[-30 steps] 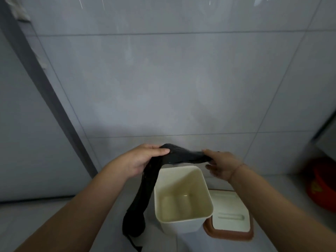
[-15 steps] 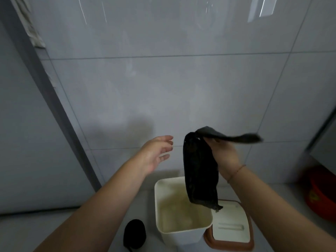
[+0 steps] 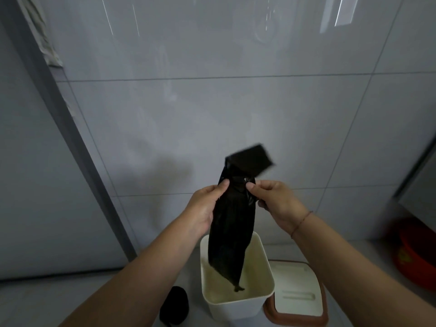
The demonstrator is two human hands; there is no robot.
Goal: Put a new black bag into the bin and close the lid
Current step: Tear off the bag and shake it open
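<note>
Hanging between both hands, the bag (image 3: 232,223) is a flat, folded strip of thin black film, its lower tip dangling inside the open bin (image 3: 238,279). The head view is the only one. The left hand (image 3: 207,208) pinches the strip's edge at 9 o'clock, thumb against the film; the right hand (image 3: 271,199) pinches the opposite edge at 3 o'clock. Both grips are narrow fingertip pinches closed on the bag. A loose flap sticks up past the fingers toward 1 o'clock, blurred.

The bag looks very light, limp and slick; its layers likely cling, so it probably needs rubbing apart at the mouth before it opens. Which end is the mouth cannot be told. The best hold is likely the two layers of the open end, one per hand, then spread over the bin's rim.

From the bin, the lid (image 3: 297,293) lies on the floor at 3 o'clock, just beside it. A dark roll (image 3: 174,305), perhaps spare bags, sits at 8 o'clock. A red basin (image 3: 415,253) lies well apart at 3 o'clock.
</note>
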